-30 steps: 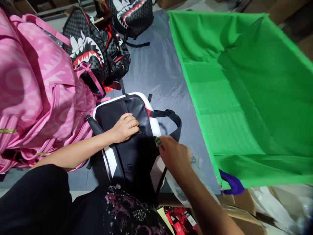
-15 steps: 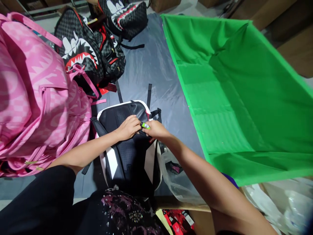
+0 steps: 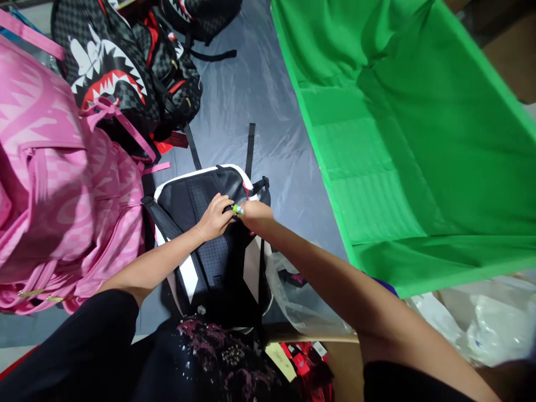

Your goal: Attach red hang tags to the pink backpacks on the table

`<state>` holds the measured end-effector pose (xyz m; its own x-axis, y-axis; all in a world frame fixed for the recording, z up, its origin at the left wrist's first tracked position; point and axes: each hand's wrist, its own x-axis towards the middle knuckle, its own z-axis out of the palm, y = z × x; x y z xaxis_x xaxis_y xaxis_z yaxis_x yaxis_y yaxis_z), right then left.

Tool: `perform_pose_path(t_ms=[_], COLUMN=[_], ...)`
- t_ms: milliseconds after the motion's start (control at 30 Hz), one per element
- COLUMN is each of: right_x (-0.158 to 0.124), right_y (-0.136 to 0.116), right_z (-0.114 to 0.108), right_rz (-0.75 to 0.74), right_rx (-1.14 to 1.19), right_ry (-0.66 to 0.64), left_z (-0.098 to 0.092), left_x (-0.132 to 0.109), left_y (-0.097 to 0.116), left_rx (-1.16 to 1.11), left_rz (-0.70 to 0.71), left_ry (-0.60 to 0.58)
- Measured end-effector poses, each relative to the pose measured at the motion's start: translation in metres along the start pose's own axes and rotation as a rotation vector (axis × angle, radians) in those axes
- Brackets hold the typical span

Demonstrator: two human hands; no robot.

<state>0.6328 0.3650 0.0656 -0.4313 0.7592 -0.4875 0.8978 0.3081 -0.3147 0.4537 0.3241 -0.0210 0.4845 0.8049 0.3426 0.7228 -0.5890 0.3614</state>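
Note:
A black and white backpack (image 3: 213, 254) lies with its padded back panel up and its straps showing. My left hand (image 3: 216, 218) rests on the panel's upper part with fingers bent in a pinch. Whatever its fingertips hold is too small to make out. Right beside it, my right hand (image 3: 256, 216) is closed around a small green and black tool (image 3: 238, 209). The tool's dark end points toward my left fingers; its exact kind is unclear. Both hands are close together over the panel, and shadow darkens the lower part of the backpack.
Pink backpacks (image 3: 62, 167) are piled at left, with black checkered shark-mouth backpacks (image 3: 109, 72) behind. A large green fabric bin (image 3: 333, 206) stands at right on the grey table cover (image 3: 288, 145). A clear plastic bag (image 3: 288, 290) and red-packaged items (image 3: 307, 363) lie near the front edge.
The view has shifted, so the surroundings sit lower-left or higher in the picture. My hands stay at the same part of the backpack, and the green tool has turned slightly in my right hand.

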Motion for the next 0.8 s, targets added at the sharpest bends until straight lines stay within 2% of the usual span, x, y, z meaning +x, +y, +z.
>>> perform_pose_path(t_ms=[133, 233, 367, 433, 567, 733, 800], right_x=[0.01, 0.014, 0.017, 0.018, 0.018, 0.018, 0.018], right_y=[0.0, 0.003, 0.004, 0.001, -0.006, -0.005, -0.003], right_z=[-0.001, -0.006, -0.019, -0.026, -0.03, -0.017, -0.014], right_rz=[0.016, 0.02, 0.05, 0.064, 0.054, -0.027, -0.036], right_rx=[0.051, 0.094, 0.149, 0.203, 0.126, 0.003, 0.002], right_ry=[-0.008, -0.037, -0.101, -0.153, -0.166, -0.122, -0.152], left_z=[-0.001, -0.009, -0.025, -0.028, -0.017, -0.004, -0.003], left_x=[0.002, 0.007, 0.013, 0.014, 0.009, 0.0, 0.0], left_y=[0.003, 0.004, 0.002, 0.0, -0.004, -0.01, -0.011], left_rx=[-0.009, -0.017, 0.009, 0.015, 0.021, 0.045, 0.048], left_rz=[-0.028, -0.001, 0.129, 0.136, 0.085, 0.099, 0.099], left_ry=[0.009, 0.007, -0.127, -0.155, -0.05, 0.082, 0.102])
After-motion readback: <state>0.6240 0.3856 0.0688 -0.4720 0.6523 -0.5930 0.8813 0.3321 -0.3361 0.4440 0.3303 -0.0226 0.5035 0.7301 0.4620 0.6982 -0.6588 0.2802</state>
